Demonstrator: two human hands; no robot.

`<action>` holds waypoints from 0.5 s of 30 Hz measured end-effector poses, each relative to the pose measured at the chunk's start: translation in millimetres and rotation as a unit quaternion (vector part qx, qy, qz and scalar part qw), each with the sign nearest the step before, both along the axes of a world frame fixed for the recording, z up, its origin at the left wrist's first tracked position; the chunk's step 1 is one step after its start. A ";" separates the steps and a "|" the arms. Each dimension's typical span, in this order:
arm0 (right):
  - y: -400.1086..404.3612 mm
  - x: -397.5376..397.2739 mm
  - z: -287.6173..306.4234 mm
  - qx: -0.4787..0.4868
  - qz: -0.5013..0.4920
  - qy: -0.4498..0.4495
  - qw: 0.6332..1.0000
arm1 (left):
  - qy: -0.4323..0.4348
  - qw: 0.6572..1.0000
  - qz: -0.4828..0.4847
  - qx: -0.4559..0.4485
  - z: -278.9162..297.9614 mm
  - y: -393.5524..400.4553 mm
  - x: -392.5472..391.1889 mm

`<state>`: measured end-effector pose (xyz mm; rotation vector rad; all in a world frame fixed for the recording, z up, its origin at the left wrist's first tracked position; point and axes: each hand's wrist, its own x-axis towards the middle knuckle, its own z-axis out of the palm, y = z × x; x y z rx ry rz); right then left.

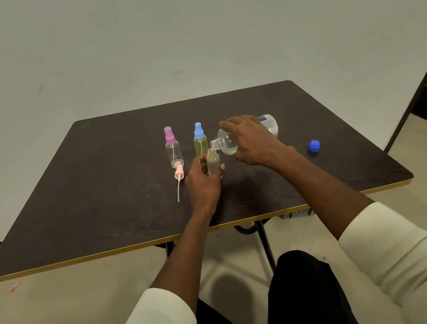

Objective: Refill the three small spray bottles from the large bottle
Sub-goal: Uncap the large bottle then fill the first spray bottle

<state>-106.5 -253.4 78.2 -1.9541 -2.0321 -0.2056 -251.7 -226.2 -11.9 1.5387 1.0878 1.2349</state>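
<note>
Surface: dark wood-grain surface (113, 178) with a pale edge band, on dark metal legs.
Room: plain light wall at the far side; pale floor (49, 316); a dark doorway or frame at far right.
Left grip: the left hand (203, 182) curls around an uncapped small bottle (213, 163), upright near the surface centre.
Right grip: the right hand (252, 141) clasps the large bottle (234, 141), tilted with its open neck over the small bottle's mouth.
Other bottles: pink-capped bottle (173, 150) at far left, clear; blue-capped bottle (200, 141) beside it, holding yellowish liquid.
Loose parts: pink spray head (179, 177) with tube lies left of the left hand; blue cap (314, 146) lies well right.
Edges: near edge crosses under both forearms; left and right surface margins are bare.
</note>
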 end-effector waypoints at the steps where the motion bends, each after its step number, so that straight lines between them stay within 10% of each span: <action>1: -0.1 -0.1 0.1 -0.001 0.000 0.000 1.000 | -0.002 1.000 0.000 0.000 0.2 -0.2 0.1; 15: 0.3 0.6 -0.7 0.003 0.001 -0.004 1.000 | -0.011 1.000 0.000 0.003 -2.2 1.2 0.6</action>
